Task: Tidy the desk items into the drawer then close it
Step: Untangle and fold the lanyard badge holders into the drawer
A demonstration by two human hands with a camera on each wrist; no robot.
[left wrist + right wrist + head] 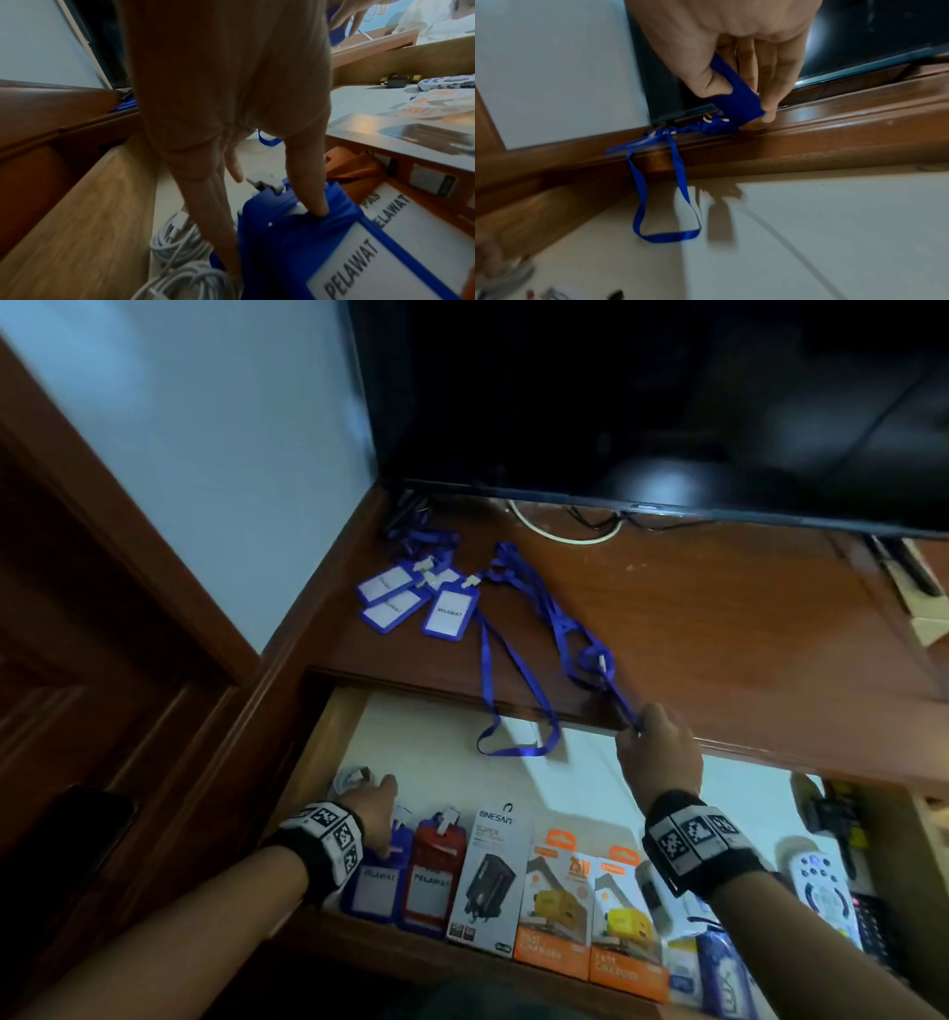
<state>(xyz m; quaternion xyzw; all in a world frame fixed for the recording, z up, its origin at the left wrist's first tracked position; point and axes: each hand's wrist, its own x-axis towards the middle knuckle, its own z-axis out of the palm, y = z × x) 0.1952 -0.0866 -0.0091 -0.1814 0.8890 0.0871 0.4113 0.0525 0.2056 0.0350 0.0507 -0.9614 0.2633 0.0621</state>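
The drawer (pixel 318 752) stands pulled out under the wooden desk top (pixel 693 618). Several blue badge holders (pixel 405 598) lie at the desk's back left, their lanyards trailing forward. At the desk's front edge my right hand (pixel 637 726) (pixel 744 103) pinches a blue lanyard strap (pixel 590 654) (pixel 731 85). Another lanyard loop (pixel 513 752) (pixel 670 237) hangs over the edge into the drawer. My left hand (pixel 377 829) (pixel 275 239) is in the drawer's front left corner and grips a blue badge holder (pixel 372 891) (pixel 295 253) marked PELAWAT, next to a red one (pixel 431 880).
Along the drawer front stand a white charger box (pixel 488 875) and two orange boxes (pixel 554 911). A white remote (pixel 821 880) lies at the right. A coiled white cable (pixel 354 775) (pixel 180 243) sits by the left wall. A dark screen (pixel 642 403) overhangs the desk's back.
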